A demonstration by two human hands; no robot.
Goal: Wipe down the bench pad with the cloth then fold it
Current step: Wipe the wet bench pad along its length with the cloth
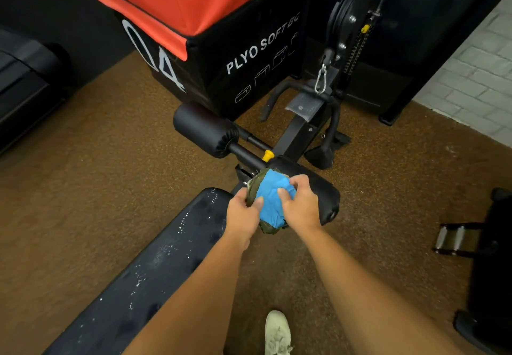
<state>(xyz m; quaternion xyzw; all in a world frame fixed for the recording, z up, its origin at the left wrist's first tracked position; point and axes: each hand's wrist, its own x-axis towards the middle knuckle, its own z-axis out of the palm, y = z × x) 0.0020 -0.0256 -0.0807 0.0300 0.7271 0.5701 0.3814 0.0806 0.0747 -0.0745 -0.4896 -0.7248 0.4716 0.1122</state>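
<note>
Head view, looking down along two bare forearms. Gripping a bunched cloth (273, 198) from both sides: left hand (243, 213) curled round its left edge with the thumb pressed on top, right hand (300, 205) clamped on its right side with fingers bent over the fabric. Showing blue across the top, olive green at the far left edge and underneath. Held just past the far end of the bench pad (155, 271), in front of a black roller pad (327, 194); cannot tell whether touching that roller.

Running diagonally from lower left up toward the hands, black bench pad dotted with white specks along its length. Beyond the hands, a yellow knob (268, 155) on the bench frame, and a second black foam roller (205, 130) off to the left of it. Farther back, a black plyo box (243, 58) lettered "PLYO SOFT", topped by a red box (180, 0). To the right of those, a silver carabiner (320, 80) hanging on a cable machine. Underfoot, speckled brown floor (97, 174), with a pale shoe (277, 332) at the bottom edge between the forearms. At far right, a white brick wall (476, 77).
</note>
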